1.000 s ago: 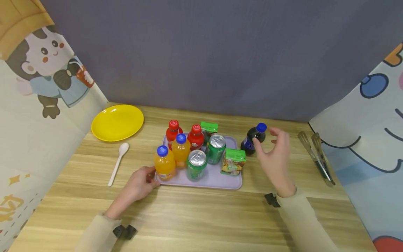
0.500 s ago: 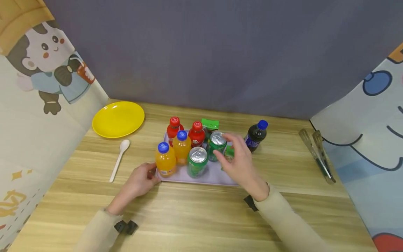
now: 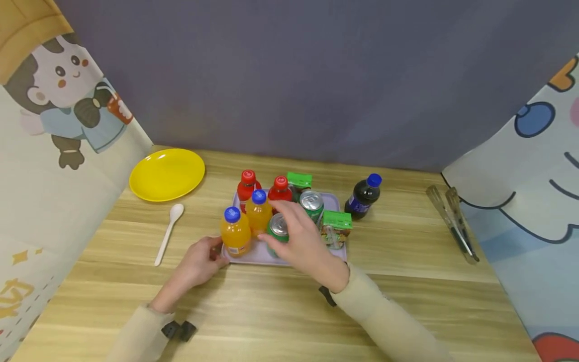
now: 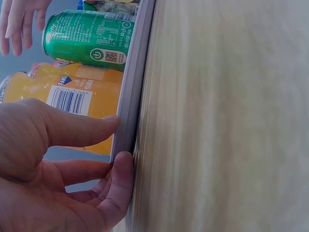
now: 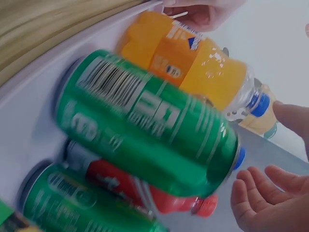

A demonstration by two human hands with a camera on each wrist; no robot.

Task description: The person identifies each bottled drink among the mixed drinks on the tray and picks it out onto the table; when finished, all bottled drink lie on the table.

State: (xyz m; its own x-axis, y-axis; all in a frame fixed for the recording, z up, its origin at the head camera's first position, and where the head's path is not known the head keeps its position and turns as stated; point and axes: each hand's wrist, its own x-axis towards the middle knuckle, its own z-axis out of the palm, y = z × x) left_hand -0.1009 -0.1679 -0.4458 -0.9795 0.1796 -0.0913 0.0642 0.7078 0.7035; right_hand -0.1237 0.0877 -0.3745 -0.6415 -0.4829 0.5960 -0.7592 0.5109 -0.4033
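My left hand (image 3: 201, 261) pinches the front left corner of a lilac tray (image 3: 259, 253), thumb on the rim and fingers at its underside in the left wrist view. Over the front green soda can (image 3: 278, 227) hovers my right hand (image 3: 309, 247), thumb and fingers spread; the right wrist view shows them apart from the can. On the tray's left stand two orange soda bottles (image 3: 236, 235) with blue caps. Behind are two red-capped bottles (image 3: 248, 190). A second green can (image 3: 311, 202) and two green-topped packs (image 3: 336, 229) stand to the right.
A dark soda bottle (image 3: 362, 198) with a blue cap stands on the wooden table beyond the tray's right side. Metal tongs (image 3: 454, 223) lie far right. Left of the tray are a yellow plate (image 3: 167, 175) and a white spoon (image 3: 169, 234). A grey wall rises behind.
My right hand has moved left from beside the dark bottle, past the rear green can, to above the front can. My left hand has stayed on the tray's corner.
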